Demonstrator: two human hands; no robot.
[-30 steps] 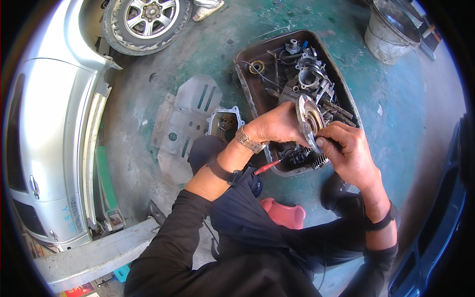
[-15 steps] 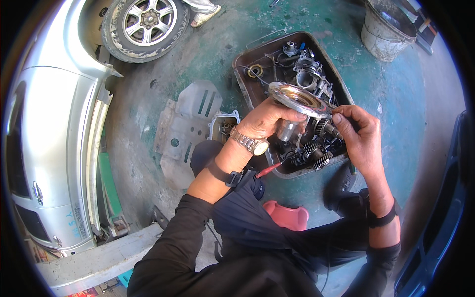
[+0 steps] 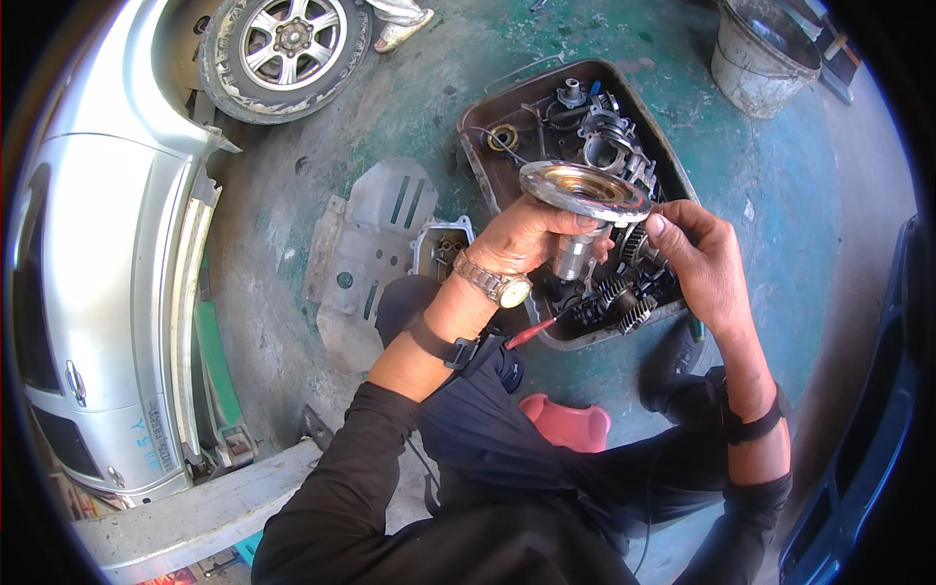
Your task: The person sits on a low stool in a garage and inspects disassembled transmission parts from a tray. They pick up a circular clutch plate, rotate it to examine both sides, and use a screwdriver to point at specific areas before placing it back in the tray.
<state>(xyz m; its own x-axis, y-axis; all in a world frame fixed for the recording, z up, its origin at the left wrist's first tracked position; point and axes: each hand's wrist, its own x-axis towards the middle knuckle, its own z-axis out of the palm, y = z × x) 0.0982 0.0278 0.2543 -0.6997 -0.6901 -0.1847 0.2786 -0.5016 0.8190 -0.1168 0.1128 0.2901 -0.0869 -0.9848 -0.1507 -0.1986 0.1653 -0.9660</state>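
Observation:
My left hand [image 3: 531,237] grips a metal pulley part [image 3: 585,200], a wide round flanged disc on a short shaft, held upright over a dark oily tray [image 3: 485,151]. My right hand [image 3: 700,261] touches the disc's right rim and the shaft side with its fingertips. Several gears and engine parts [image 3: 614,292] lie in the tray just below both hands. A wristwatch sits on my left wrist.
A silver car body [image 3: 107,283] and a wheel [image 3: 288,49] stand at the left. A grey metal guard plate [image 3: 375,244] lies on the green floor. A red-handled tool [image 3: 531,333] leans on the tray. A pink stool [image 3: 565,424] is under me. A bucket [image 3: 760,58] stands top right.
The pulley part was turned from on-edge to flat side up and lifted slightly. My right hand shifted from below it to its right rim.

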